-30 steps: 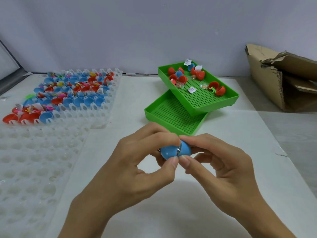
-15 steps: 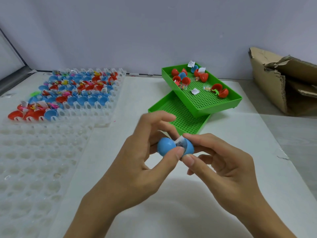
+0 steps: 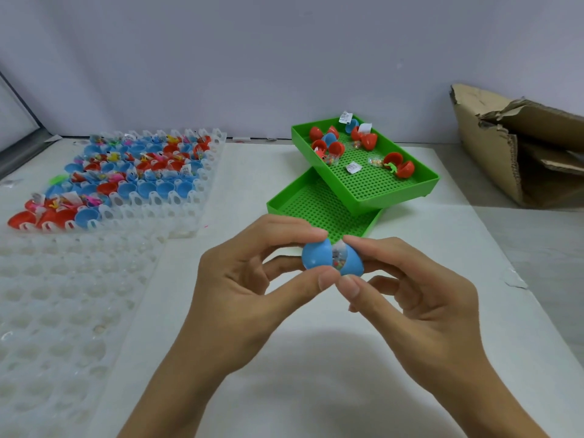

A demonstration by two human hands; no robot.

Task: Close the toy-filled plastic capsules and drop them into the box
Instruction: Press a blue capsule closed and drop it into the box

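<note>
A plain pale lavender wall [image 3: 221,58] rose behind the white table [image 3: 316,374]; a grey frame strip [image 3: 19,153] ran along its far left corner.

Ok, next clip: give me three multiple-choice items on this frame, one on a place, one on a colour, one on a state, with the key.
1. Where is the cardboard box?
A. far right of the table
B. under the green trays
C. beside the clear tray on the left

2. What colour is the capsule held in both hands?
A. red
B. blue
C. green

3. What state is the held capsule in?
A. snapped fully shut
B. two separate halves, one on the table
C. halves partly apart, packet showing in the gap

Key: 1 A, the box sits at the right edge past the upper green tray. 2 B, both halves are blue. 3 C, the left hand and right hand each pinch a half, with a gap between.
</note>
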